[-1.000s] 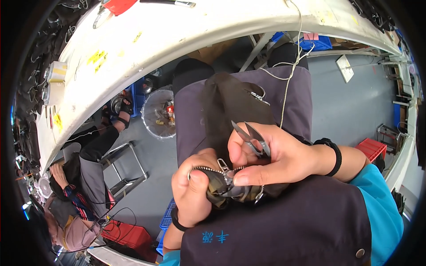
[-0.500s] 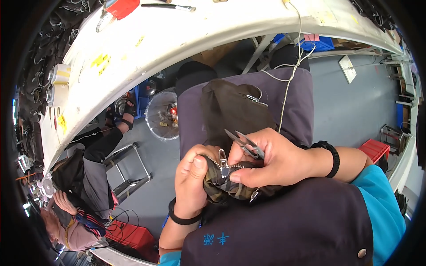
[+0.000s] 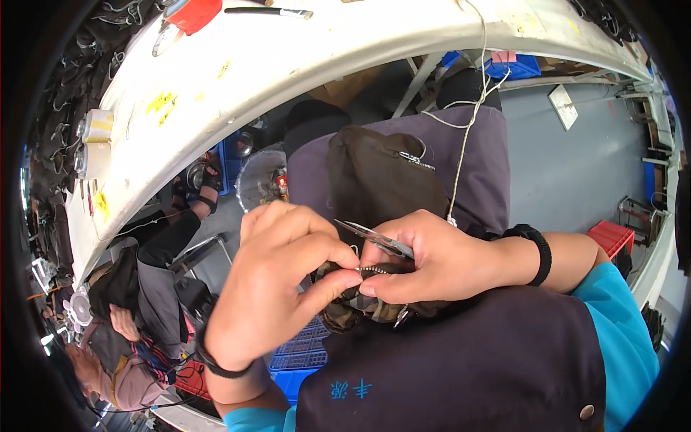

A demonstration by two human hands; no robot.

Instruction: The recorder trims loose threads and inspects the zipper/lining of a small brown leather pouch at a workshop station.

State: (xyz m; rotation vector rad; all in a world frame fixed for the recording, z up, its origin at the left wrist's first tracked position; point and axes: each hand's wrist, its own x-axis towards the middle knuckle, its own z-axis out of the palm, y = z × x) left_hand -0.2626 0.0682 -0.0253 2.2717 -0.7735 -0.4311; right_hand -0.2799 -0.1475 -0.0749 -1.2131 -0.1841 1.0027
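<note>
Across my lap lies a dark brown fabric bag (image 3: 381,180) with a camouflage lining part (image 3: 353,309) bunched toward me. My left hand (image 3: 277,277) pinches the metal zipper (image 3: 377,270) between thumb and forefinger; its slider is mostly hidden behind those fingers. Against my right palm rest small metal thread snips (image 3: 381,240), blades pointing up and left. The thumb of my right hand (image 3: 450,259) also presses the cloth beside the zipper teeth. A second zipper pull (image 3: 401,317) hangs below, and a short zipper (image 3: 417,160) with a ring shows on the bag's far part.
A white table (image 3: 288,43) curves across the far side, carrying a red roll (image 3: 193,14) and a brush (image 3: 270,11). Pale cord (image 3: 471,133) hangs from it to my lap. A lined waste bin (image 3: 255,176) stands left; another person (image 3: 122,360) sits beyond. A red crate (image 3: 612,237) is at right.
My left hand has let go of the cloth's left edge, swung up and over, and now pinches at the zipper slider. The snips have tilted flatter in my right hand.
</note>
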